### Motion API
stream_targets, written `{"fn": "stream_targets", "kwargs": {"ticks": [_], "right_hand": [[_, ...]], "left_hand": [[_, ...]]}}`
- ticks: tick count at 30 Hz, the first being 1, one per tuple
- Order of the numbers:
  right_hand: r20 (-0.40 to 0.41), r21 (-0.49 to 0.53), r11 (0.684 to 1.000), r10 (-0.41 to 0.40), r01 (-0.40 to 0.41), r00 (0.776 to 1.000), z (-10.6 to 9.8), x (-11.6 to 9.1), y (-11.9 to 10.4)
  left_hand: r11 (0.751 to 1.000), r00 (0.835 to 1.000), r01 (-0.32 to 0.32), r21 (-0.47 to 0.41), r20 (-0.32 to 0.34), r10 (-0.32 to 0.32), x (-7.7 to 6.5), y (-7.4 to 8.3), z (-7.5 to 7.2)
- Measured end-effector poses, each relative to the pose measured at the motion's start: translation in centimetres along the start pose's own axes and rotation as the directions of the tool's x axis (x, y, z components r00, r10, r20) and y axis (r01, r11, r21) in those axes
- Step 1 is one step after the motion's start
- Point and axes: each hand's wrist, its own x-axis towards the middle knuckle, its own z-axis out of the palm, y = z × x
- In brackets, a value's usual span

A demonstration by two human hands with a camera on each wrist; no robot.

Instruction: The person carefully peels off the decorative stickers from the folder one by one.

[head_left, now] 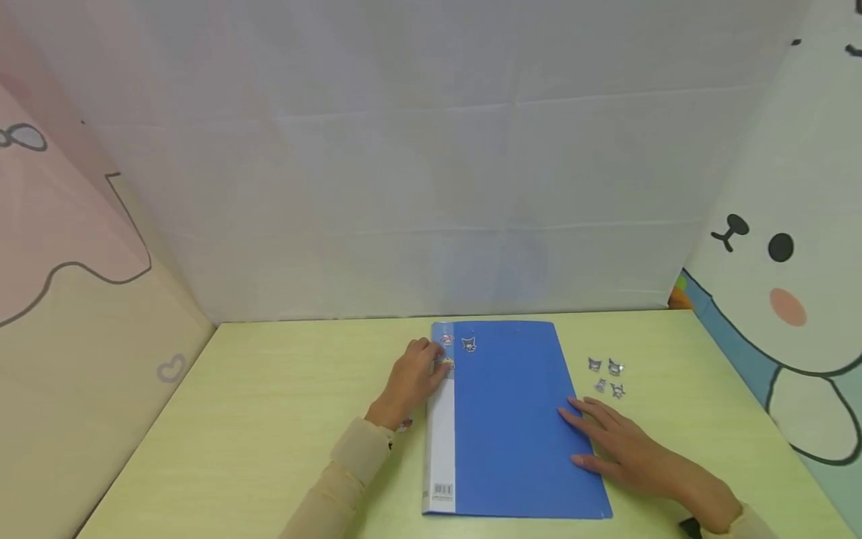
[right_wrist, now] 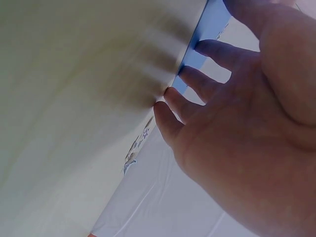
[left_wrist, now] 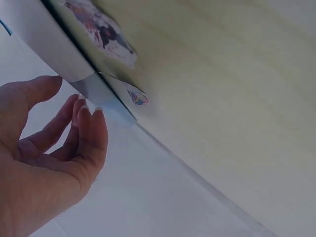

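A blue folder (head_left: 518, 427) lies closed on the table, its white spine (head_left: 441, 442) on the left with a pale blue band near the far end. My left hand (head_left: 412, 378) is at that band, thumb and bent fingertips at the spine beside two small stickers, one pinkish (head_left: 447, 339) and one with yellow (head_left: 448, 364). A dark cartoon sticker (head_left: 469, 344) is on the cover's far left corner. With fingers spread, my right hand (head_left: 622, 449) rests across the folder's right edge. In the right wrist view, its fingertips (right_wrist: 188, 74) touch along that edge.
Several small cartoon stickers (head_left: 616, 367) lie on the table right of the folder. Another sticker (head_left: 405, 425) shows beside my left wrist. White cloth (head_left: 404, 187) hangs behind the pale yellow table (head_left: 283, 404), with printed cloth at both sides.
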Motion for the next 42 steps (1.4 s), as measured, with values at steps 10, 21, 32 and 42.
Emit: {"fn": "stream_targets", "kwargs": {"ticks": [10,21,32,42], "right_hand": [[-0.015,0.015,1.0,-0.012,0.012,1.0,-0.35,-0.12,-0.24],[-0.011,0.012,1.0,-0.002,0.002,1.0,-0.46,-0.08,-0.27],[-0.014,0.03,0.999,-0.028,0.028,1.0,-0.51,0.08,-0.38],[-0.014,0.006,0.999,-0.035,0.035,0.999,-0.42,0.14,-0.54]], "left_hand": [[0.999,0.999,0.03,-0.011,0.044,-0.029,0.31,0.36,0.23],[1.0,0.999,0.009,-0.01,0.032,-0.009,0.69,0.39,0.33],[1.0,1.0,-0.01,-0.004,-0.002,0.01,0.91,0.35,-0.02],[1.0,1.0,-0.023,-0.009,-0.011,0.023,0.62,0.33,-0.4]]}}
